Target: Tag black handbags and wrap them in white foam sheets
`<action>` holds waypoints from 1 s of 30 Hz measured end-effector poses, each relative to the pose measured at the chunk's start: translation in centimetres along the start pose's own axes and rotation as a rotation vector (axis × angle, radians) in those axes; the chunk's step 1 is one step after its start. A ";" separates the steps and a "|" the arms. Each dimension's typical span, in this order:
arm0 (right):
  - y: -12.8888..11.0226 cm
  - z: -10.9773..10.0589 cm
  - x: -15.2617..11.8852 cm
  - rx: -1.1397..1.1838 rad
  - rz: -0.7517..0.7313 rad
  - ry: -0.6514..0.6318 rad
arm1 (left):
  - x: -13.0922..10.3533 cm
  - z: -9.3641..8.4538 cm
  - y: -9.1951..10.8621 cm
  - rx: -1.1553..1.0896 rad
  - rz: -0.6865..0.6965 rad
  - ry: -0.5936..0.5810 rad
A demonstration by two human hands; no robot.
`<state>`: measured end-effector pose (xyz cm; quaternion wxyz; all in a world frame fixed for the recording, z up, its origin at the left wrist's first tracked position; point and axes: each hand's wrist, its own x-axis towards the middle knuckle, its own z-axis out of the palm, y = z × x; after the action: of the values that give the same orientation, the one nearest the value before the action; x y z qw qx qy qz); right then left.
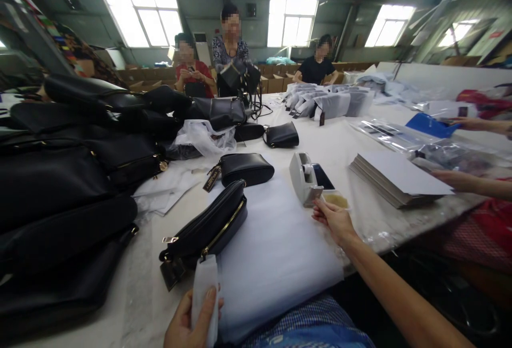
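My left hand [188, 318] pinches a folded white wrap [205, 297] just below the black pouch [206, 228], whose long axis runs up-right; my right hand [334, 220], fingers curled, touches the tape dispenser [306, 180].

Both forearms are seen bare to the frame edge; no sleeves, gloves, watch or rings are visible. The left hand [192, 318] is shown only in part, with its wrist cut off by the lower border. The right hand [334, 220] is followed by a long uncovered forearm. Near the lower edge, a blue-and-white checked garment [308, 324] is worn over the lap.
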<state>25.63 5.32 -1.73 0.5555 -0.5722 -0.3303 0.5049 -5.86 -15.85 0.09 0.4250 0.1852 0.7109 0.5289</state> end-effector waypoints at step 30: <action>0.3 16.5 -13.6 -0.534 -0.121 -1.302 | -0.9 -0.9 0.7 -0.320 0.003 -0.239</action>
<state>6.28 -2.51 2.96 0.1129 -0.2512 -0.7392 0.6145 -6.21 -16.79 1.20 0.5296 0.1778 0.5621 0.6099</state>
